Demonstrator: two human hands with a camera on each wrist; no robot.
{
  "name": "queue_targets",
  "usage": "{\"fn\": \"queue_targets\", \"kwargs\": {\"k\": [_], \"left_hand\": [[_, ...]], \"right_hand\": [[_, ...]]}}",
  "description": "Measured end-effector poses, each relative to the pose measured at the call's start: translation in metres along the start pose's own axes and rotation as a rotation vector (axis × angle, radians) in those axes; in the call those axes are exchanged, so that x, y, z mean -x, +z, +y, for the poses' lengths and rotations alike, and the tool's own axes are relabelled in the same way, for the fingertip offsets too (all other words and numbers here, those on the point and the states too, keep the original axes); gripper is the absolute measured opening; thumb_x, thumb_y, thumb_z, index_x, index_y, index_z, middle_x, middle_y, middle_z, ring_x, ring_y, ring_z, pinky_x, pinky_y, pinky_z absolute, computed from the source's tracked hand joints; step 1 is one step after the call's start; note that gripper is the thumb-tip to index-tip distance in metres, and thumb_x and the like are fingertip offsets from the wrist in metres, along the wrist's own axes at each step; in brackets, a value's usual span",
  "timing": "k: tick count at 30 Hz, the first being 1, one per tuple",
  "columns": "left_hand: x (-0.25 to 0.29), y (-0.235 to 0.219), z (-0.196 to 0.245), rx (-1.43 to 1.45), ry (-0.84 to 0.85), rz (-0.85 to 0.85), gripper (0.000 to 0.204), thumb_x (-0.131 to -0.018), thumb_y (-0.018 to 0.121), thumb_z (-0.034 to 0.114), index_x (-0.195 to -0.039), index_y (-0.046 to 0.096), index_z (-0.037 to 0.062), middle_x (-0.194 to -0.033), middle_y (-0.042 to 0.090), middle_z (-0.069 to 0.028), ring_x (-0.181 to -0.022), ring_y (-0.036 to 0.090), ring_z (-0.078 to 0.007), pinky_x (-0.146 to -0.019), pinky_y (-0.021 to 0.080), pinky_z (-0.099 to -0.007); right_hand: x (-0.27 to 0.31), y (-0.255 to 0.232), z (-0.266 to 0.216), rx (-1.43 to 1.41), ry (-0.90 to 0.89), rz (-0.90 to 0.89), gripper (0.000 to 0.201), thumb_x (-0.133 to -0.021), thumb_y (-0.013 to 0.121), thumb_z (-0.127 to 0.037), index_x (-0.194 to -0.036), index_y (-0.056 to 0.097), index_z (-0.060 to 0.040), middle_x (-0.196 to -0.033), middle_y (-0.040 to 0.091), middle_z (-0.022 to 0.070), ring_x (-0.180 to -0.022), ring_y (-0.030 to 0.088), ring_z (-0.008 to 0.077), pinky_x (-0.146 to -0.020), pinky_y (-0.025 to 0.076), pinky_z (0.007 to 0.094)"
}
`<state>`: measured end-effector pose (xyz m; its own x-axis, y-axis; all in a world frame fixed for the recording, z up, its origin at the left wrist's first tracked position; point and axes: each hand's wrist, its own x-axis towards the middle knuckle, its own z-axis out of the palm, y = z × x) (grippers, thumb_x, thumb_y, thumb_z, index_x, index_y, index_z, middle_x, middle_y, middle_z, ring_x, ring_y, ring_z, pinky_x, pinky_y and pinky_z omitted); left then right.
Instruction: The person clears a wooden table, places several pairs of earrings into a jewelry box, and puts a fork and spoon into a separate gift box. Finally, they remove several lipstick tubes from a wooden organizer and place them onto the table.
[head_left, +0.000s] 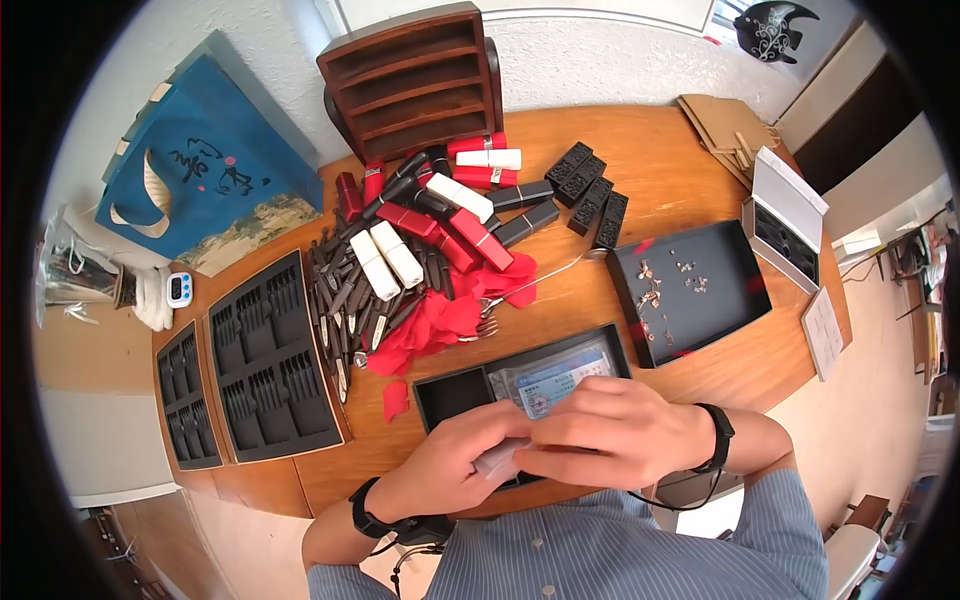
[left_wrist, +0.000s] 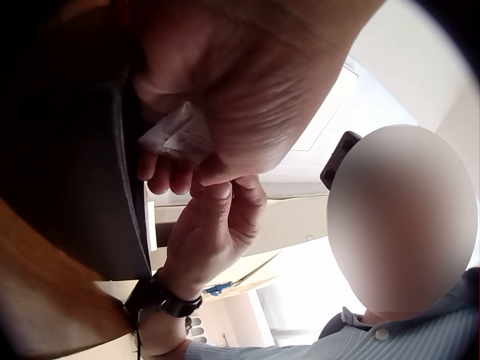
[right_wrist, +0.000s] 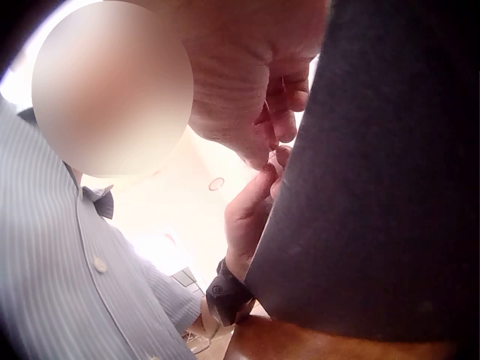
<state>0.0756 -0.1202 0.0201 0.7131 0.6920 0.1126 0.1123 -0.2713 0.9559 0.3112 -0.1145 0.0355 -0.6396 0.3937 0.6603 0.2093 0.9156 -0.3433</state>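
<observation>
The clear plastic bag (head_left: 498, 462) lay between the two hands, just over the near edge of the divided black tray (head_left: 450, 397). Its long axis slanted from the left palm up toward the right fingertips, so it sat nearer the left hand (head_left: 440, 468), whose fingers were curled round it. The right hand (head_left: 625, 435) had thumb and forefinger drawn together at the bag's far end; whether they pinched anything, I cannot tell. Counted: one held bag, one printed packet (head_left: 565, 380), two slotted panels (head_left: 285, 425), four black blocks (head_left: 583, 180), four white cases (head_left: 460, 197); red cases overlapped too much to count.
</observation>
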Motion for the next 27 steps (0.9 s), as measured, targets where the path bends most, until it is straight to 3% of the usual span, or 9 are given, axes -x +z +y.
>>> {"fn": "queue_targets", "kwargs": {"k": [6, 12, 23, 27], "left_hand": [[-0.001, 0.0009, 0.0004, 0.0, -0.007, -0.013, 0.027, -0.085, 0.069, 0.001, -0.11, 0.061, 0.0007, -0.098, 0.062, -0.0129, -0.089, 0.062, -0.0344, -0.079, 0.051, -0.0384], [-0.0019, 0.0033, -0.0009, -0.167, 0.116, -0.029, 0.025, -0.084, 0.072, 0.002, -0.107, 0.063, 0.0005, -0.097, 0.063, -0.0137, -0.086, 0.063, -0.0336, -0.075, 0.052, -0.0397], [-0.001, 0.003, -0.0038, -0.139, 0.159, 0.04, 0.025, -0.068, 0.075, -0.003, -0.093, 0.071, -0.0009, -0.093, 0.07, -0.0124, -0.084, 0.069, -0.0303, -0.074, 0.057, -0.0368], [0.0, 0.0038, -0.0035, -0.173, 0.161, 0.041, 0.022, -0.069, 0.075, -0.003, -0.09, 0.071, -0.0002, -0.092, 0.07, -0.0111, -0.083, 0.069, -0.0294, -0.072, 0.057, -0.0363]], "right_hand": [[0.003, 0.0017, -0.0014, -0.018, -0.043, 0.015, 0.031, -0.073, 0.07, -0.012, -0.1, 0.067, 0.0018, -0.095, 0.062, 0.0086, -0.074, 0.059, 0.0195, -0.062, 0.045, 0.0295], [0.0028, 0.0033, -0.0013, -0.015, -0.031, 0.065, 0.031, -0.073, 0.07, -0.012, -0.1, 0.066, 0.0026, -0.092, 0.061, 0.0088, -0.075, 0.059, 0.0212, -0.064, 0.047, 0.0301], [0.0021, -0.0016, -0.0055, -0.064, -0.099, 0.001, 0.015, -0.084, 0.068, -0.011, -0.096, 0.07, -0.0007, -0.101, 0.065, 0.0109, -0.083, 0.063, 0.0213, -0.071, 0.05, 0.0299], [0.0042, 0.0045, -0.0046, -0.066, -0.099, 0.051, 0.018, -0.074, 0.07, -0.014, -0.086, 0.064, -0.0016, -0.095, 0.059, 0.0099, -0.079, 0.057, 0.0205, -0.067, 0.046, 0.0296]]}}
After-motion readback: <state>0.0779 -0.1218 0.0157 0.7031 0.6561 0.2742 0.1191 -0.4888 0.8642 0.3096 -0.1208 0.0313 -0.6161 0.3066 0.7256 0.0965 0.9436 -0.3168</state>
